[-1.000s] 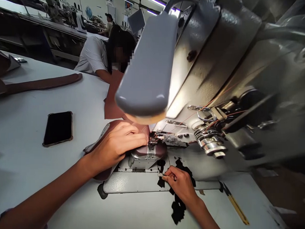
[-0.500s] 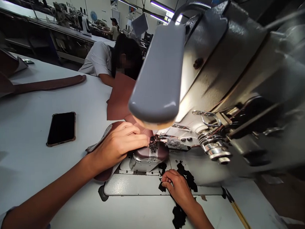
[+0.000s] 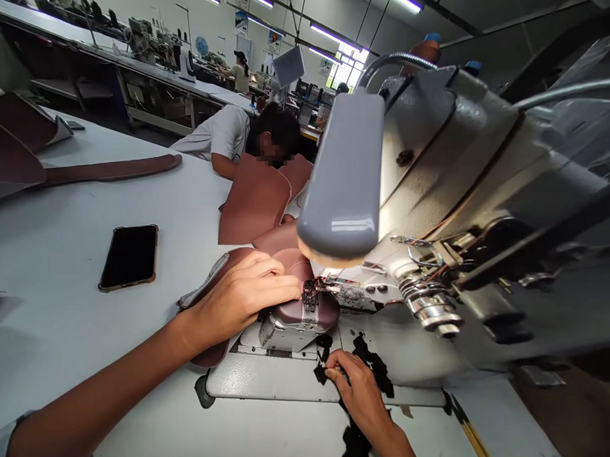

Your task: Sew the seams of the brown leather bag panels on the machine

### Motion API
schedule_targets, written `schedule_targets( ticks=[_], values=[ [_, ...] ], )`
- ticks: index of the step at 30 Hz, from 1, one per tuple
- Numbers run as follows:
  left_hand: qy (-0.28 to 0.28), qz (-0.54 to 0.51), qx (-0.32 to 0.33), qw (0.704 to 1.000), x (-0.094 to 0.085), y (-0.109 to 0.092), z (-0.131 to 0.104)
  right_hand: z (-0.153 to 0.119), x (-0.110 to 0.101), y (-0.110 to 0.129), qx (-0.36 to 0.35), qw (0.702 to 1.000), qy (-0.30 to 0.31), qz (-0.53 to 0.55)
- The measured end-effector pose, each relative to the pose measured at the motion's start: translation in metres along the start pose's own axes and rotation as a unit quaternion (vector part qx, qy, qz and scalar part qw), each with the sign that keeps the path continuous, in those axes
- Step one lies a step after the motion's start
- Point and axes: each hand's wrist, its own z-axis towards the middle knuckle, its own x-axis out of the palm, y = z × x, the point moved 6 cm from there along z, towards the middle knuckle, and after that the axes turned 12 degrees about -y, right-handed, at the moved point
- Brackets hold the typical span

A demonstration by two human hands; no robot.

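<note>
My left hand [image 3: 242,287] is bent over a brown leather piece [image 3: 292,261], fingertips closed on it right beside the presser foot [image 3: 310,296] of a sewing machine [image 3: 422,158]. Part of that leather lies under the foot, over the end of the raised machine bed [image 3: 286,334]. A pale lining edge shows on its left side, below my wrist. Lower down, my right hand [image 3: 361,396] is closed in a pinch at a jagged black strip [image 3: 321,374], above the machine's base plate. More black scrap material [image 3: 374,366] lies behind and below that hand.
A grey lamp [image 3: 342,180] hangs close above the needle area. On the white table lie a phone [image 3: 129,256], a long brown strap [image 3: 113,170] and larger brown panels [image 3: 254,200]. Another person [image 3: 232,134] leans over the far side. Yellow-handled tweezers-like sticks [image 3: 469,429] lie at right.
The camera view has shifted, so most of the scene sits a little lower and to the right. Both hands keep nearly the same place at the machine, with no clear change of grip.
</note>
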Motion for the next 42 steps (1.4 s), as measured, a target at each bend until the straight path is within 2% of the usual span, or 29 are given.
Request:
schedule_targets(
  ticks=[5,8,10,11,14,16,18,24,36,42],
  values=[
    [0.038,0.023,0.022,0.999,0.001,-0.005,0.002,0.005,-0.017,0.010,-0.012,0.999,-0.016,0.041],
    [0.055,0.069,0.043,0.995,0.004,-0.005,0.004,0.013,-0.037,0.033,-0.055,0.994,-0.058,0.071],
    [0.046,0.090,0.036,0.994,0.007,0.000,0.006,0.019,-0.054,0.056,-0.099,0.985,-0.109,0.093],
    [0.034,0.098,0.024,0.994,0.008,0.005,0.007,0.022,-0.063,0.070,-0.125,0.977,-0.142,0.102],
    [0.002,0.113,-0.024,0.993,0.012,0.020,0.008,0.025,-0.087,0.112,-0.241,0.928,-0.269,0.094],
    [-0.005,0.118,-0.045,0.992,0.017,0.027,0.008,0.025,-0.089,0.133,-0.301,0.898,-0.315,0.061],
    [-0.009,0.119,-0.056,0.991,0.021,0.030,0.007,0.027,-0.083,0.146,-0.333,0.885,-0.326,0.021],
    [-0.017,0.116,-0.065,0.991,0.025,0.033,0.002,0.032,-0.063,0.145,-0.312,0.889,-0.336,0.000],
    [-0.021,0.107,-0.087,0.990,0.029,0.037,-0.008,0.033,-0.059,0.143,-0.307,0.895,-0.322,-0.010],
    [-0.013,0.110,-0.114,0.987,0.019,0.034,-0.007,0.020,-0.057,0.140,-0.317,0.896,-0.312,0.012]
  ],
)
